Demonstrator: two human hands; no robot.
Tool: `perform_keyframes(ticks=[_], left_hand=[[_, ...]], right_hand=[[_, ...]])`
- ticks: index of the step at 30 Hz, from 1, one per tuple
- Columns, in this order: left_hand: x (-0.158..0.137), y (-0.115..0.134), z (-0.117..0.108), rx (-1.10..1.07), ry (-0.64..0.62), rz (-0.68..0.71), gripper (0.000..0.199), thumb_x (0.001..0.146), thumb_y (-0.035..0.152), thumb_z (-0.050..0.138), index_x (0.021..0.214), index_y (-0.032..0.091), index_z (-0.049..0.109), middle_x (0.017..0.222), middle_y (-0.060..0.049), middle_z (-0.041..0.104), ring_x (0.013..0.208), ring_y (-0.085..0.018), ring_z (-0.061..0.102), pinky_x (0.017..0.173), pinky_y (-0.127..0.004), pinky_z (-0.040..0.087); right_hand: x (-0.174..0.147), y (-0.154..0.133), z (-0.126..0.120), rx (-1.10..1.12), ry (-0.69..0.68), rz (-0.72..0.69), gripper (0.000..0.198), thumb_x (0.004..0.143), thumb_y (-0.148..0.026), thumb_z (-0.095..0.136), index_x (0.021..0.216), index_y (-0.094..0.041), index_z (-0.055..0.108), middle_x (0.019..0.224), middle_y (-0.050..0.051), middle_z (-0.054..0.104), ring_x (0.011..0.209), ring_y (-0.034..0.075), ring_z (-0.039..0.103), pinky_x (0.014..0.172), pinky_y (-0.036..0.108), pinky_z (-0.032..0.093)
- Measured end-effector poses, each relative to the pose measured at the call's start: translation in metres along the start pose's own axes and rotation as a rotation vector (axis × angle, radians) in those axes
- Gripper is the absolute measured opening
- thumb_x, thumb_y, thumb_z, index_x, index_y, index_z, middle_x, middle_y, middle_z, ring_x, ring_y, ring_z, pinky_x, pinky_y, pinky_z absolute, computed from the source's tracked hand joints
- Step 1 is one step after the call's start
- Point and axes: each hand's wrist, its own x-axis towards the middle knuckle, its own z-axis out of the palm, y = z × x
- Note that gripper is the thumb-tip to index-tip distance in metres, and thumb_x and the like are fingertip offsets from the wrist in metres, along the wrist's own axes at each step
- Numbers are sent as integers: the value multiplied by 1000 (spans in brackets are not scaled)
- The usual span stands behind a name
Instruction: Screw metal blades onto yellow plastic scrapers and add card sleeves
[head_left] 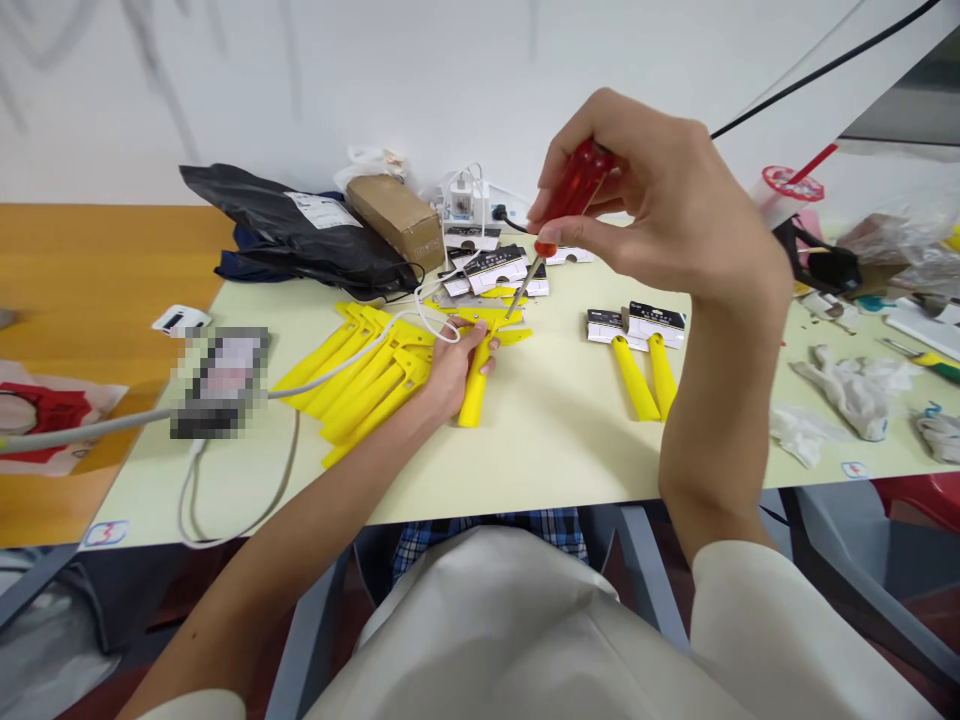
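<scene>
My right hand (667, 205) is raised, its fingers closed round the red handle of a screwdriver (576, 185). The screwdriver's metal shaft slants down to the left, and its tip meets the wide head of a yellow plastic scraper (472, 398). Around that scraper's neck, my left hand (451, 375) is closed and steadies it on the table. To the left of this hand lies a row of several similar yellow scraper handles (360, 370). Two yellow scrapers (634, 380) with black-and-white card sleeves on their heads lie below my right wrist.
More card sleeves (499, 268) are piled at the back, near a cardboard box (397, 220) and a black plastic bag (300, 235). A white cable (352, 360) crosses the yellow handles. Crumpled gloves (855, 390) lie at the right, below a lidded cup (787, 190) with a red straw.
</scene>
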Motion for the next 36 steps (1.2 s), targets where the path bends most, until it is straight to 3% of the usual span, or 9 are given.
perform_keyframes(ticks=[6,12,21,29,36], left_hand=[[0,0,-1,7,6,-2,51,74,22,93,94,23,46,89,1,65,70,-11,65,44,-18,34],[0,0,-2,17,-10,7,52,74,25,94,94,23,46,89,2,63,71,-10,65,45,-18,34],[-2,1,0,34,-49,2,50,76,27,94,95,23,47,93,2,60,74,-10,65,46,-17,37],[-3,2,2,54,-64,-3,49,78,27,92,95,23,47,94,2,60,73,-9,64,45,-17,37],[-3,0,0,64,-65,-3,47,80,28,91,97,24,47,96,1,63,73,-10,65,45,-17,38]], right_hand=[[5,11,7,-48,53,-94,38,84,-5,78,102,-36,65,97,-6,77,88,21,78,80,35,66],[6,14,7,-80,102,-109,37,84,-8,79,103,-36,65,93,-6,76,86,22,78,79,36,66],[-3,-24,4,-98,235,-50,36,84,-13,78,104,-42,71,102,-3,79,97,27,78,77,38,63],[7,-11,17,-32,129,-141,39,80,-11,77,103,-40,66,96,-6,80,86,23,78,71,36,61],[10,-6,20,-54,100,-145,40,81,-6,72,103,-38,64,98,-5,79,88,22,78,75,37,62]])
